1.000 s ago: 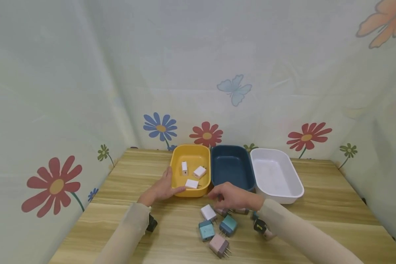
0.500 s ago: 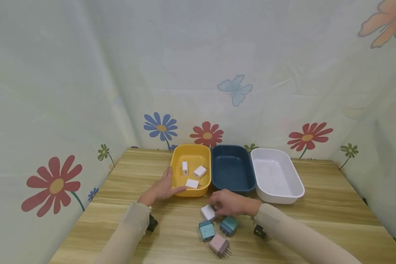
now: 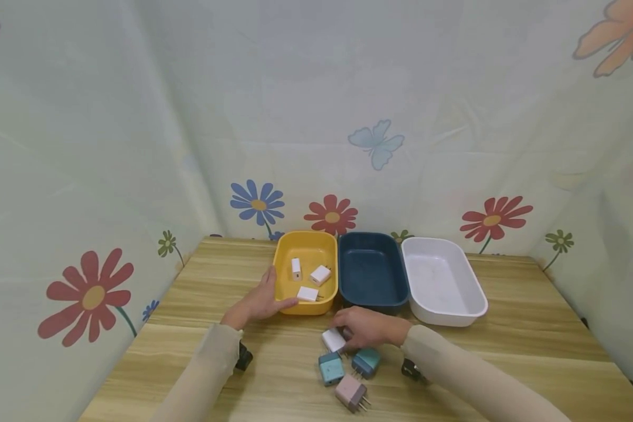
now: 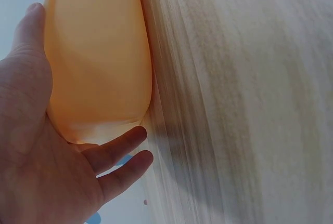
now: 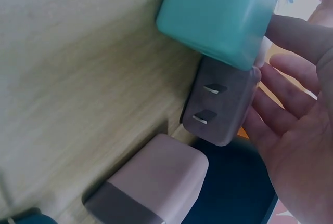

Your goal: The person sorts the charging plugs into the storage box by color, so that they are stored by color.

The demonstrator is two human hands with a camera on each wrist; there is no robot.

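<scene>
My left hand (image 3: 258,300) rests against the near left corner of a yellow bin (image 3: 279,258). Its thumb lies along the near wall; in the left wrist view two fingers (image 4: 122,146) stick out loosely past the bin. Inside the bin are three white wall chargers (image 3: 319,275). On the table, my right hand (image 3: 366,327) pinches another white wall charger (image 3: 333,340), which the other chargers mostly hide in the right wrist view. Close by lie a light-blue charger (image 3: 330,368), a teal one (image 3: 366,361) and a pink one (image 3: 351,391). Also near the fingers is a mauve charger (image 5: 221,102), prongs showing.
A dark blue bin (image 3: 371,266) and a white bin (image 3: 443,275) stand in a row beside the yellow one, with nothing seen inside either. Behind the wooden table (image 3: 190,351) hangs a flowered curtain (image 3: 306,117).
My right hand has come down toward me from the dark blue bin's front edge to the white charger. My left hand has stayed at the yellow bin.
</scene>
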